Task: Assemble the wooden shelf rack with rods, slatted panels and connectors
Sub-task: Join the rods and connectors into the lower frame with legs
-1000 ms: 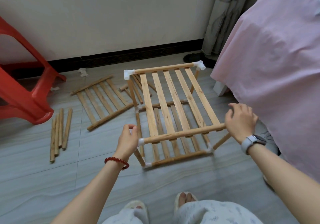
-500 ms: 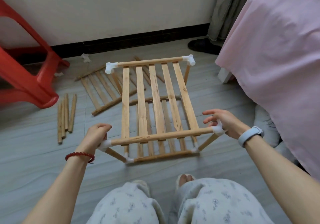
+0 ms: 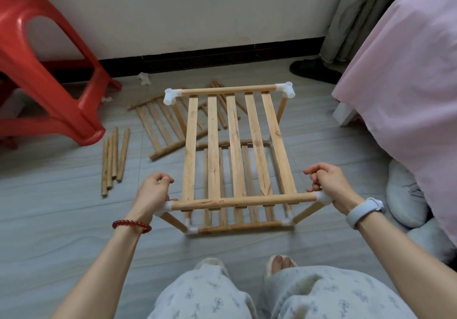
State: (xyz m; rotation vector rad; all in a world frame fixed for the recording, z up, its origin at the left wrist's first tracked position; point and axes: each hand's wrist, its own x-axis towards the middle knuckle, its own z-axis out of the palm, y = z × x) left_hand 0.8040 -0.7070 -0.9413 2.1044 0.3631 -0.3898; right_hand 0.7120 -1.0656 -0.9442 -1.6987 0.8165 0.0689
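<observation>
A two-tier wooden rack (image 3: 235, 145) stands on the floor in front of me, its top slatted panel joined by white corner connectors (image 3: 170, 96). My left hand (image 3: 153, 192) grips the near left connector of the top tier. My right hand (image 3: 326, 185) grips the near right connector (image 3: 322, 197). A loose slatted panel (image 3: 160, 126) lies on the floor behind the rack on the left. Several loose rods (image 3: 113, 158) lie further left. More rods (image 3: 220, 106) show beneath the far end of the rack.
A red plastic stool (image 3: 49, 71) stands at the left. A bed with a pink cover (image 3: 408, 71) fills the right side. Two loose white connectors (image 3: 144, 79) lie near the wall. Grey slippers (image 3: 405, 195) sit by the bed. My knees are at the bottom.
The rack has turned and come squarely in front of me. My hands slid from the front rod out onto its two near corner connectors.
</observation>
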